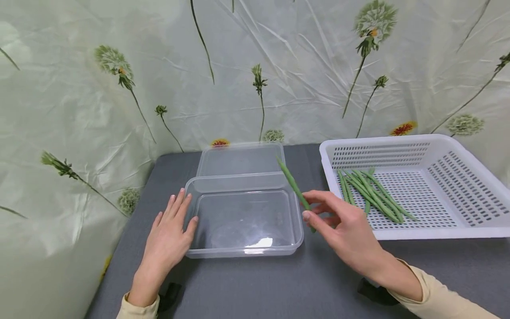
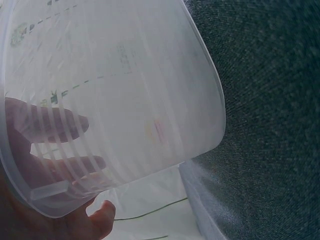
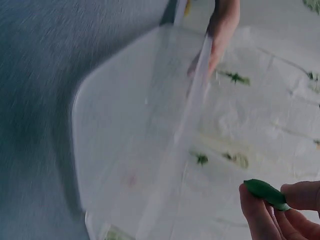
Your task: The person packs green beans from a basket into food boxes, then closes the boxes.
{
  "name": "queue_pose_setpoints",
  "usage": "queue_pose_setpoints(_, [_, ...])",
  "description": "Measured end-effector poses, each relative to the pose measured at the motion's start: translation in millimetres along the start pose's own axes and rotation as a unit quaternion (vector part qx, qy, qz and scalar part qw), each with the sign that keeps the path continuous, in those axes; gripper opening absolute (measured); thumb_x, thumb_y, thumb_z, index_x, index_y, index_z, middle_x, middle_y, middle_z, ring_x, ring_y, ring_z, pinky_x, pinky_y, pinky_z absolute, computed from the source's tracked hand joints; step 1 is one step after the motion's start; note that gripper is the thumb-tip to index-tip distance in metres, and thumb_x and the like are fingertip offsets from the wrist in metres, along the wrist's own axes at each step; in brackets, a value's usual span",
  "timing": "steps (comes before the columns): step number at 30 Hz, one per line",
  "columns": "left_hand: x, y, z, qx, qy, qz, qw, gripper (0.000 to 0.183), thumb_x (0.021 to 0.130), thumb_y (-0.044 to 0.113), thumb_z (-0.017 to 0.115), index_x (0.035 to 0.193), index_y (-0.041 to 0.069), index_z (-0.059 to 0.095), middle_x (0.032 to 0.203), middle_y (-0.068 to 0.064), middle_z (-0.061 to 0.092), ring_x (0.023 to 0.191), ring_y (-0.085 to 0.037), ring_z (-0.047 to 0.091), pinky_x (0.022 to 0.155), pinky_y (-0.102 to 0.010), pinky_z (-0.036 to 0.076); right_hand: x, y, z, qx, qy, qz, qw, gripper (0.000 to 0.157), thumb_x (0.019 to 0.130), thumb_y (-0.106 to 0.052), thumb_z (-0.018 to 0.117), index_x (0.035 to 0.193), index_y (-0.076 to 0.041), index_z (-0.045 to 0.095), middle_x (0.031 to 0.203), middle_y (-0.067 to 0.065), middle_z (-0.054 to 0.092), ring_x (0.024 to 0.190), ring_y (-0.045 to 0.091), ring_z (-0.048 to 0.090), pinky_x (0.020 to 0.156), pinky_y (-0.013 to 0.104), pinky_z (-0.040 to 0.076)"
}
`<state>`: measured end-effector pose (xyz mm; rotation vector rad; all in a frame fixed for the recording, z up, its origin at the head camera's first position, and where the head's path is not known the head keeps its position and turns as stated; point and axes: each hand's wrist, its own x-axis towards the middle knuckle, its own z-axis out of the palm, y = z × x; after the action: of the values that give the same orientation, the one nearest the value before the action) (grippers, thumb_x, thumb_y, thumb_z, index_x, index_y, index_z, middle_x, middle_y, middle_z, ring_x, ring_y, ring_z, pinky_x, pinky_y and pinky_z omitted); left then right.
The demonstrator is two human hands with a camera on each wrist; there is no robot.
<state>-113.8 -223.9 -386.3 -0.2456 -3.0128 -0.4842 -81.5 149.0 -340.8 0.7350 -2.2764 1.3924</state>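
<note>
A green bean (image 1: 294, 186) is pinched between the thumb and fingers of my right hand (image 1: 344, 223), tilted up beside the right rim of a clear plastic container (image 1: 243, 221). In the right wrist view the bean (image 3: 267, 194) shows end-on at the fingertips. My left hand (image 1: 169, 237) rests against the container's left side with fingers stretched out. Seen through the clear wall in the left wrist view, some fingers of that hand (image 2: 55, 125) lie at the rim. Several more green beans (image 1: 372, 195) lie in a white perforated basket (image 1: 422, 235) at the right.
A clear lid (image 1: 241, 159) lies behind the container. Grey cloth (image 1: 255, 288) covers the table, whose back edge meets a flower-printed curtain (image 1: 239, 66). The basket's near-left corner stands close to my right hand.
</note>
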Motion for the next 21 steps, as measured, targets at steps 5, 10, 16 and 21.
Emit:
queue_pose_setpoints(5, [0.0, 0.3, 0.8, 0.001, -0.003, -0.002, 1.0, 0.062, 0.105, 0.034, 0.045, 0.158, 0.011, 0.023, 0.165, -0.005, 0.01, 0.15, -0.028, 0.008, 0.112, -0.063, 0.014, 1.2, 0.1, 25.3, -0.012, -0.012, -0.03, 0.999, 0.045, 0.083, 0.005, 0.075, 0.123, -0.015, 0.065, 0.108, -0.002, 0.068, 0.085, 0.009, 0.066, 0.066, 0.021, 0.057])
queue_pose_setpoints(10, [-0.1, -0.6, 1.0, 0.002, -0.001, -0.001, 1.0, 0.062, 0.105, 0.034, 0.046, 0.158, 0.011, 0.023, 0.165, -0.006, 0.01, 0.15, -0.028, 0.007, 0.113, -0.063, 0.014, 5.0, 8.9, 43.4, -0.006, -0.041, -0.016, 0.999, 0.039, 0.086, -0.001, 0.075, 0.121, -0.014, 0.066, 0.109, -0.003, 0.069, 0.084, 0.007, 0.066, 0.065, 0.023, 0.057])
queue_pose_setpoints(16, [-0.6, -0.7, 1.6, 0.003, 0.002, -0.001, 1.0, 0.062, 0.104, 0.034, 0.046, 0.157, 0.01, 0.025, 0.164, -0.006, 0.011, 0.15, -0.028, 0.008, 0.113, -0.063, 0.014, 12.0, 20.1, 57.1, -0.049, -0.083, -0.004, 0.995, 0.033, 0.086, -0.008, 0.077, 0.117, -0.014, 0.067, 0.1, -0.008, 0.068, 0.076, 0.001, 0.062, 0.062, 0.023, 0.055])
queue_pose_setpoints(21, [-0.9, 0.6, 0.9, -0.004, 0.004, -0.002, 1.0, 0.062, 0.104, 0.031, 0.048, 0.157, 0.009, 0.025, 0.164, -0.006, 0.012, 0.15, -0.029, 0.009, 0.112, -0.063, 0.014, 17.3, 23.2, 63.9, -0.107, -0.121, 0.009, 0.987, 0.031, 0.083, -0.01, 0.08, 0.111, -0.016, 0.07, 0.095, -0.01, 0.067, 0.07, -0.002, 0.056, 0.056, 0.02, 0.049])
